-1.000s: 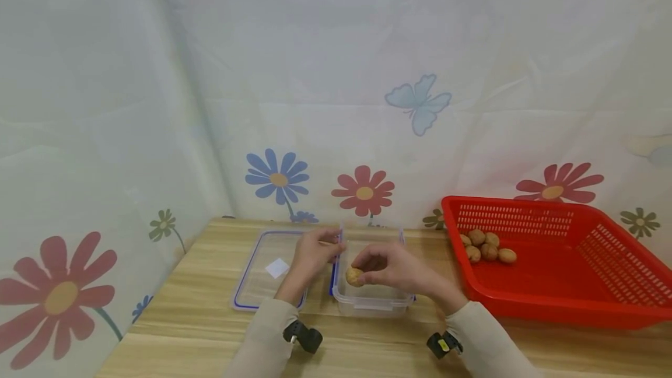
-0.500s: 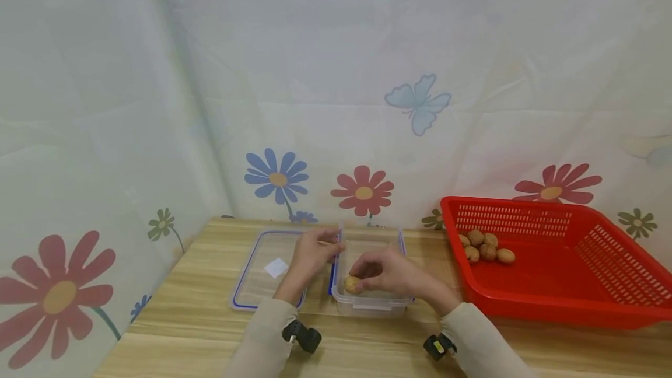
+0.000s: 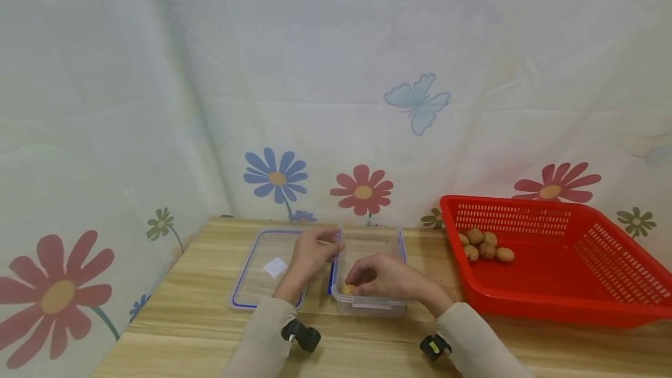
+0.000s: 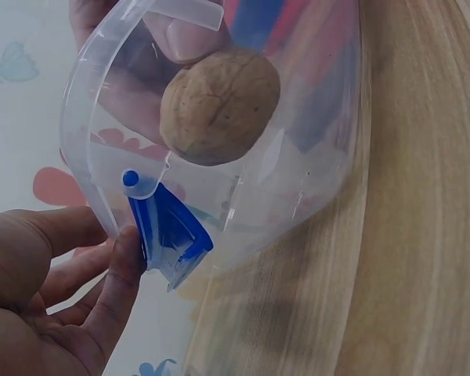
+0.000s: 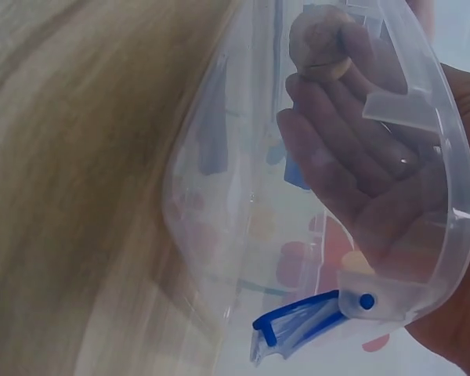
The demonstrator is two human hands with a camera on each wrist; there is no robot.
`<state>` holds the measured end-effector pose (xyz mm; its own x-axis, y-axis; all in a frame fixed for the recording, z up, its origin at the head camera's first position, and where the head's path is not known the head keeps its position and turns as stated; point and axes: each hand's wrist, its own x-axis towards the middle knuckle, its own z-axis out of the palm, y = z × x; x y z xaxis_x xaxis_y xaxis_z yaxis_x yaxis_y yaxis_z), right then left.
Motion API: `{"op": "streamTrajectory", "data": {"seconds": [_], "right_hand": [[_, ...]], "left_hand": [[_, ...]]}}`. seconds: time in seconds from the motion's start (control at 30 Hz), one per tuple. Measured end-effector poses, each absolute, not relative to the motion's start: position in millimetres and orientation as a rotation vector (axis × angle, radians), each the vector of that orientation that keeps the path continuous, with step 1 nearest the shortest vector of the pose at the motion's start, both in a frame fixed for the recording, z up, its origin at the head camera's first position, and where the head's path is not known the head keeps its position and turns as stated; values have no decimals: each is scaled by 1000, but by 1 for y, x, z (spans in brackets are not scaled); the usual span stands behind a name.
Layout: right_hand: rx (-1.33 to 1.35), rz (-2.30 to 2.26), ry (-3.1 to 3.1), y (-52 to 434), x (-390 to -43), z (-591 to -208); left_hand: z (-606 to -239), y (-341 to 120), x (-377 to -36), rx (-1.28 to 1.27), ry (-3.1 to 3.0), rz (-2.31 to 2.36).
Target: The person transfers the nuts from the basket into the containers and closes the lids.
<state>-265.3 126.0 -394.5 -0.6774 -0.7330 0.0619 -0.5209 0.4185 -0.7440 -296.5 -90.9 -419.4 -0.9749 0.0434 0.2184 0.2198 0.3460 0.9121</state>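
A clear plastic food container [image 3: 371, 303] with blue side clips stands on the table. Inside its near left corner my right hand [image 3: 385, 277] pinches a walnut [image 3: 348, 289] between thumb and fingers; through the clear wall, the right wrist view shows the walnut [image 5: 321, 43] at the fingertips. My left hand [image 3: 311, 252] pinches the container's left rim, thumb and fingers on either side of it, as the left wrist view shows beside a hanging blue clip [image 4: 168, 235]. In that view the walnut [image 4: 219, 106] appears through the wall, above the container's bottom.
The container's lid [image 3: 252, 273], blue-edged with a white label, lies flat on the left. A red plastic basket [image 3: 556, 308] stands on the right, holding several walnuts [image 3: 485, 244] in its left corner. A flowered curtain [image 3: 315, 104] hangs behind the wooden table [image 3: 173, 319].
My right hand has moved down and slightly left, lowering the walnut into the container's near left corner. The left hand has stayed at the rim.
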Motion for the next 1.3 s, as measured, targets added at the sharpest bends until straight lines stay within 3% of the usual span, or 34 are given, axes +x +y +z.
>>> {"op": "streamTrajectory", "data": {"seconds": [1.3], "right_hand": [[-1139, -1065, 2495, 130, -262, -386]], "left_hand": [[-419, -90, -296, -235, -2438, -1737]]}}
